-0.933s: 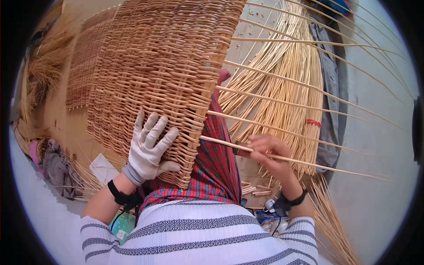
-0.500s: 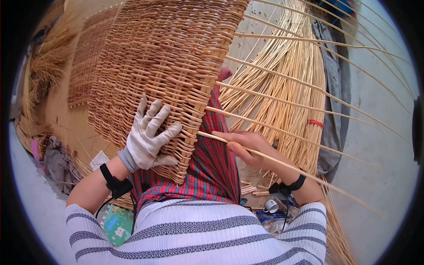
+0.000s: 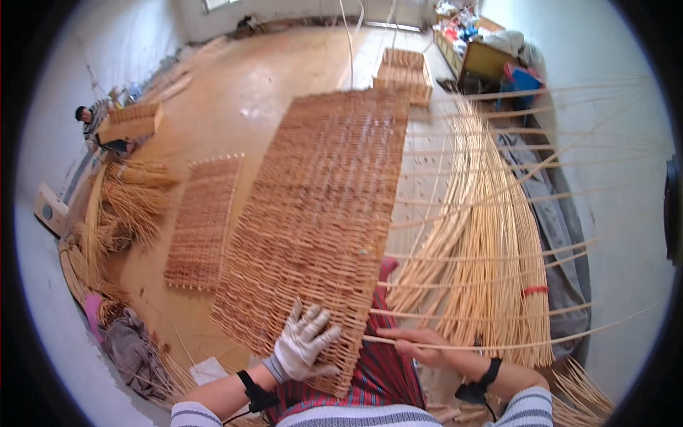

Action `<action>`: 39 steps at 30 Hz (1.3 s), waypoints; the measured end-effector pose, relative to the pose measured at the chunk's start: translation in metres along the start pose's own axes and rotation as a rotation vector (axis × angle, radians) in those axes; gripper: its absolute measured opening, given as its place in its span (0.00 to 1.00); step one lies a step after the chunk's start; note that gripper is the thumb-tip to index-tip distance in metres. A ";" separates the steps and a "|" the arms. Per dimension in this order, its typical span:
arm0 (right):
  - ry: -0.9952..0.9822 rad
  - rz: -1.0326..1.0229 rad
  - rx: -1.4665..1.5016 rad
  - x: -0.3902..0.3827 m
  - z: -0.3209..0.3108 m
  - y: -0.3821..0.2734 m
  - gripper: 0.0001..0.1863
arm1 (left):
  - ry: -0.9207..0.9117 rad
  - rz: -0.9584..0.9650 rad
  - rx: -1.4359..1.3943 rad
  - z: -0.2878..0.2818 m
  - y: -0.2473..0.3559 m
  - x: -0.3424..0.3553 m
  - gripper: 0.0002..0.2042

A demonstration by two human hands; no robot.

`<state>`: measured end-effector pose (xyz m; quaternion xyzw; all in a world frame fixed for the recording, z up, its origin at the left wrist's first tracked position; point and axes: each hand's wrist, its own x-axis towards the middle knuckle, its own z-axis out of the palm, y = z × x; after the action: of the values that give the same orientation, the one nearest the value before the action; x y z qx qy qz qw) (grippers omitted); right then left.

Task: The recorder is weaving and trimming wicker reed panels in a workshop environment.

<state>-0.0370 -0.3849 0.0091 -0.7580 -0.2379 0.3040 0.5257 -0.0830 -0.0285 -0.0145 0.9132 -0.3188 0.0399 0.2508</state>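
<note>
The gloved left hand (image 3: 304,346) lies flat, fingers (image 3: 311,328) spread toward one o'clock, left forearm (image 3: 226,396) aimed at two. The right hand (image 3: 427,347) pinches, index finger (image 3: 398,332) toward nine, right forearm (image 3: 473,365) toward ten.

10 o'clock, far off: person (image 3: 92,122) beside open tan box (image 3: 136,122). 9 o'clock: loose straw pile (image 3: 135,196); pale box with round grey disc (image 3: 51,209) by wall. 8 o'clock: crumpled grey cloth (image 3: 134,350), pink item (image 3: 93,312) near it. 7 o'clock: white sheet (image 3: 208,371). 1 o'clock: woven box (image 3: 403,75) on floor. 2 o'clock: blue item (image 3: 522,80), clutter.
</note>
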 end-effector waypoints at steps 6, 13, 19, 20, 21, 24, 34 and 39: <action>-0.167 0.080 -0.183 0.000 0.001 -0.004 0.35 | -0.042 0.012 0.050 -0.011 0.005 -0.001 0.43; -0.335 0.315 -0.484 0.016 -0.004 -0.013 0.30 | 0.030 -0.013 -0.011 -0.016 0.005 0.001 0.39; -0.148 0.301 -0.415 0.002 0.006 -0.008 0.27 | 0.097 0.013 -0.005 -0.039 0.024 0.016 0.33; -0.134 0.297 -0.411 -0.002 0.009 0.002 0.27 | 0.101 0.017 -0.022 -0.043 0.024 0.018 0.33; -0.082 0.207 -0.365 -0.006 0.015 0.014 0.27 | 0.083 0.012 -0.010 -0.036 0.018 0.010 0.38; 0.007 0.099 -0.278 -0.009 0.021 0.025 0.27 | 0.076 0.032 -0.038 -0.044 0.019 0.013 0.37; 0.100 0.151 -0.127 -0.007 0.036 -0.011 0.22 | 0.107 -0.072 -0.206 -0.050 -0.010 0.010 0.23; 0.124 0.180 -0.086 -0.007 0.038 -0.021 0.23 | 0.190 -0.086 -0.256 -0.062 -0.012 0.020 0.14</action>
<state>-0.0702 -0.3579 0.0207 -0.8156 -0.1488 0.2919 0.4768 -0.0549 -0.0017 0.0395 0.8787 -0.2568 0.0744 0.3955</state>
